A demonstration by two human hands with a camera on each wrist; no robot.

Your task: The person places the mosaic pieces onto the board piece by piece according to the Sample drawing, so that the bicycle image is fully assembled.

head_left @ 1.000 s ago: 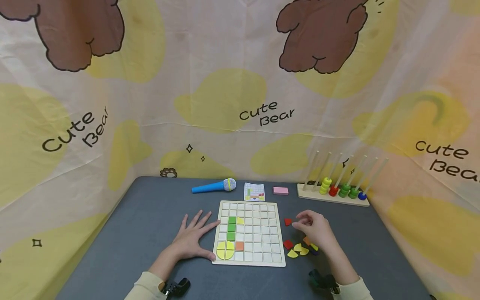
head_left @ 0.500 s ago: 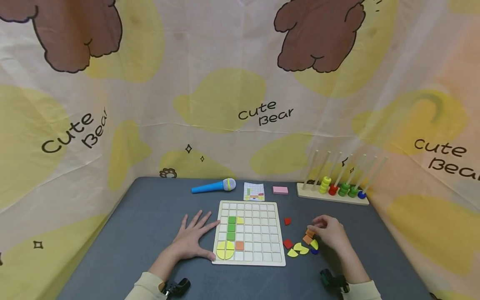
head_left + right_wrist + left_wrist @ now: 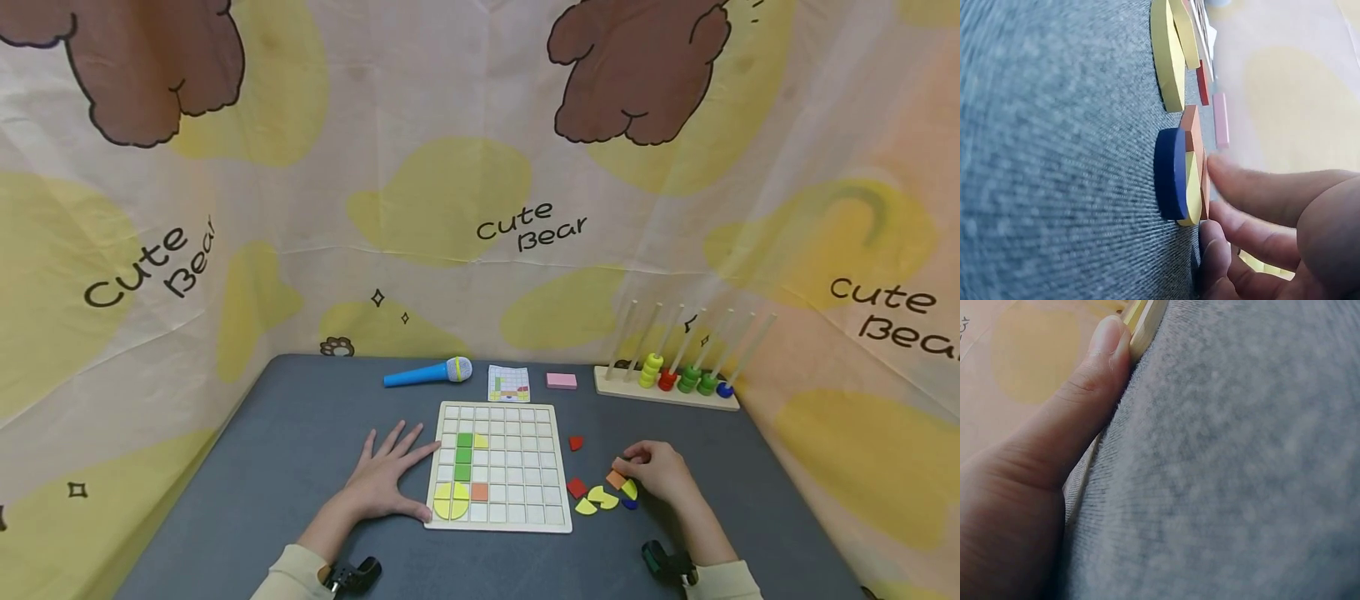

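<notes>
My left hand (image 3: 381, 479) lies spread on the table, thumb and a fingertip touching the left edge of the white grid board (image 3: 528, 527). In the left wrist view the thumb (image 3: 1079, 394) presses the board's corner. On the board are green squares (image 3: 462, 456), a yellow piece (image 3: 481, 441), an orange square (image 3: 478, 492) and a yellow circle of quarter pieces (image 3: 442, 490). My right hand (image 3: 660, 469) pinches an orange square block (image 3: 619, 464) with thumb and fingers. Beside it lie another orange block (image 3: 615, 479), a yellow piece (image 3: 629, 490) and a blue piece (image 3: 1170, 174).
Loose yellow quarter pieces (image 3: 587, 506) and red pieces (image 3: 576, 487) lie right of the board. Behind stand a blue toy microphone (image 3: 420, 374), a pattern card (image 3: 508, 383), a pink block (image 3: 561, 381) and a peg abacus (image 3: 615, 385) with coloured beads.
My right hand has moved right and slightly down from near the upper red piece to the orange blocks, and now pinches one. The left hand stays where it was.
</notes>
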